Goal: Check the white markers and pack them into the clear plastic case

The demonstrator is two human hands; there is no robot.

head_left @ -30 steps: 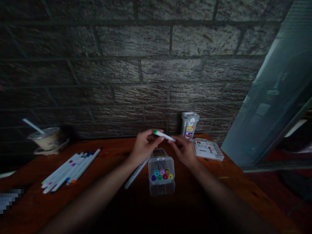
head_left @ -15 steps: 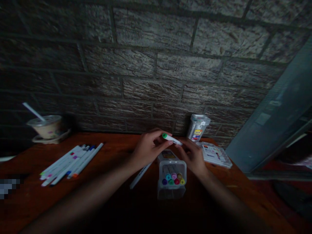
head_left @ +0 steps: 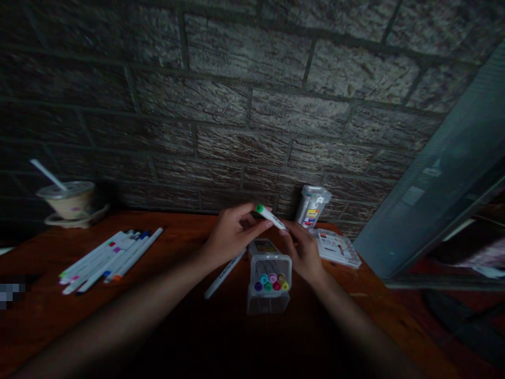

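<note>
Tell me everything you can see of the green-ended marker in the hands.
The green-ended marker is white, apparently plastic, with dark print on its barrel. It tilts above the table, green end toward the left; the left hand pinches it and the right hand holds its other end.

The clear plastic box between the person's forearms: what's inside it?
Inside the clear plastic box, seven markers show coloured ends: purple, green, red, yellow, light blue, pink and brownish gold. Their far ends, and anything behind them, are hidden.

On my wooden table (head_left: 183,234): marker pile (head_left: 112,260) left, cup tray (head_left: 79,223) behind it, lone marker (head_left: 219,280) beside clear box (head_left: 268,304), upright container (head_left: 311,204), flat case (head_left: 338,248) right.
</note>
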